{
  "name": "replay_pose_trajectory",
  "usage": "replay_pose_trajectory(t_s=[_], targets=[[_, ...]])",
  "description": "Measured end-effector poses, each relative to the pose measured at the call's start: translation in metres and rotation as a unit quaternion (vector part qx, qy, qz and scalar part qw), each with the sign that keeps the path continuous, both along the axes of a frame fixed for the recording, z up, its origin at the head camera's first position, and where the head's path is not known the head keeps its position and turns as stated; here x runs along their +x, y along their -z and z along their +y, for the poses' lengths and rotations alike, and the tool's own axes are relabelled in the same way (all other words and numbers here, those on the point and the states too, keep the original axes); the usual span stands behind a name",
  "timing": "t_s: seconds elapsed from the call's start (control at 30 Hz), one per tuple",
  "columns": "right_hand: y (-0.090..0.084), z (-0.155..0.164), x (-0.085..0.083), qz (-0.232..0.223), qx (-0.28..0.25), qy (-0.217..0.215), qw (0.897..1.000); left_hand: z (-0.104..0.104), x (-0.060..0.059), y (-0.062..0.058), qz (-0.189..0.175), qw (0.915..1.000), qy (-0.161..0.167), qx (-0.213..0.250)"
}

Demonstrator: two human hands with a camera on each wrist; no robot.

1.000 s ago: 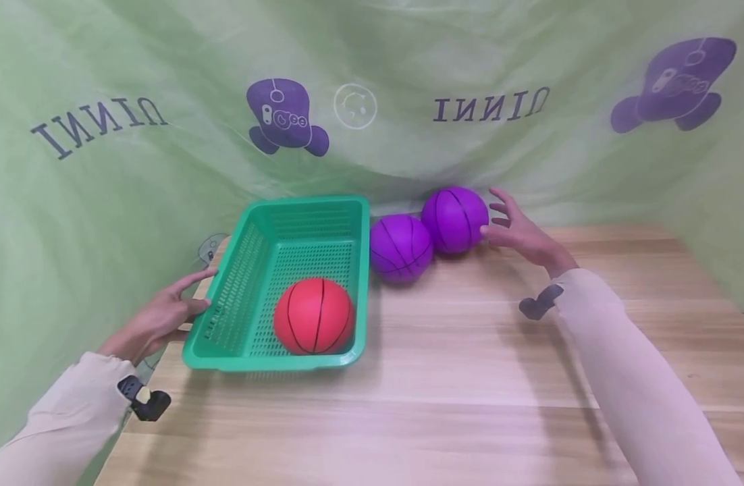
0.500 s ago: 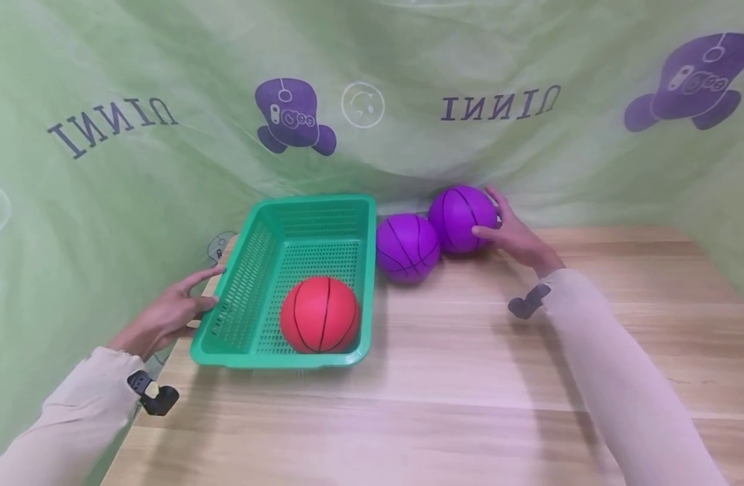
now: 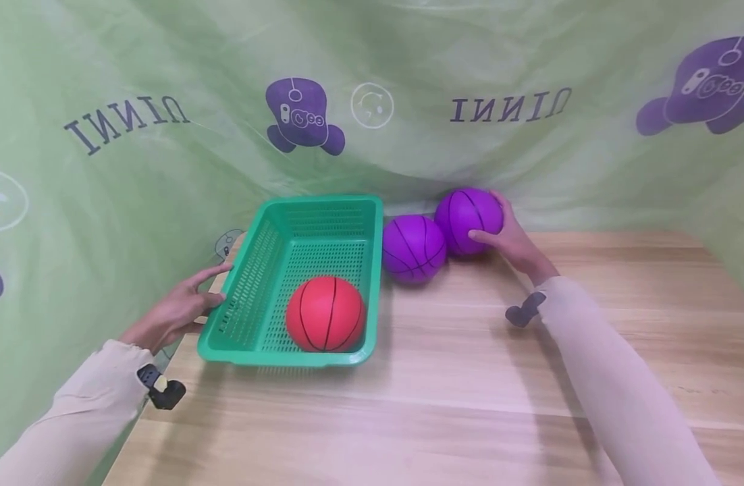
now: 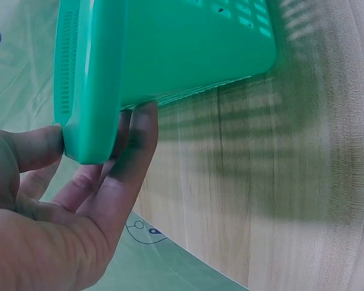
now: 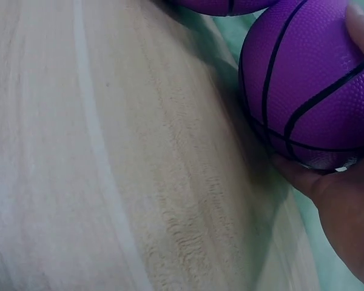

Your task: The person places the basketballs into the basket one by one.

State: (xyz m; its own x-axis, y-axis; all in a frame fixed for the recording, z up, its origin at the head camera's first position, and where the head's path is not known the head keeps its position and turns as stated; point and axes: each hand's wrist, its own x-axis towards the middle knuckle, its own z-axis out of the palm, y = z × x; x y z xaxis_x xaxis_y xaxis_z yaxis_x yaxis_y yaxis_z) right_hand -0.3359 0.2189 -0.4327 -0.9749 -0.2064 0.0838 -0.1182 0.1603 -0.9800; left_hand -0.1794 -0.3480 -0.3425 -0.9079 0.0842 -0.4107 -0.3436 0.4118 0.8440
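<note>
A green plastic basket (image 3: pixel 289 266) stands at the left of the table with a red basketball (image 3: pixel 326 314) inside, near its front right corner. My left hand (image 3: pixel 179 307) holds the basket's left rim. In the left wrist view, the thumb (image 4: pixel 39 147) is on one side of that rim and the fingers (image 4: pixel 124 176) are on the other. Right of the basket sit two small purple basketballs, the nearer one (image 3: pixel 413 250) beside the basket wall. My right hand (image 3: pixel 514 237) grips the farther purple basketball (image 3: pixel 467 221) from its right side, thumb in front; some fingers are hidden behind it.
A green cloth (image 3: pixel 408 148) with purple prints hangs behind the table and along both sides. The wooden table (image 3: pixel 445 378) extends in front of the basket and to the right.
My right hand has moved left onto the farther purple basketball and closed round it. My left hand stays at the basket's rim. The whole head view has shifted slightly.
</note>
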Motion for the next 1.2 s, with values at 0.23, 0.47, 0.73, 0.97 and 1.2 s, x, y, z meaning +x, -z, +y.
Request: replay_pose_trajectory(t_s=[0.23, 0.47, 0.73, 0.97, 1.2], targets=[[-0.002, 0.001, 0.005, 0.013, 0.011, 0.020, 1.000, 0.001, -0.001, 0.001, -0.004, 1.0000, -0.002, 0.002], [-0.003, 0.010, 0.007, 0.038, 0.051, 0.022, 0.998, 0.003, -0.003, 0.003, -0.005, 1.0000, -0.003, 0.002], [-0.009, 0.023, 0.016, 0.046, 0.078, 0.030, 0.995, 0.002, -0.001, 0.001, 0.001, 1.0000, -0.003, -0.001], [-0.016, 0.034, 0.035, 0.043, 0.095, 0.036, 0.994, 0.003, -0.001, 0.001, 0.002, 1.0000, -0.007, -0.004], [-0.024, 0.044, 0.050, 0.028, 0.121, 0.011, 0.992, 0.002, 0.000, -0.002, 0.005, 0.9998, -0.002, -0.017]])
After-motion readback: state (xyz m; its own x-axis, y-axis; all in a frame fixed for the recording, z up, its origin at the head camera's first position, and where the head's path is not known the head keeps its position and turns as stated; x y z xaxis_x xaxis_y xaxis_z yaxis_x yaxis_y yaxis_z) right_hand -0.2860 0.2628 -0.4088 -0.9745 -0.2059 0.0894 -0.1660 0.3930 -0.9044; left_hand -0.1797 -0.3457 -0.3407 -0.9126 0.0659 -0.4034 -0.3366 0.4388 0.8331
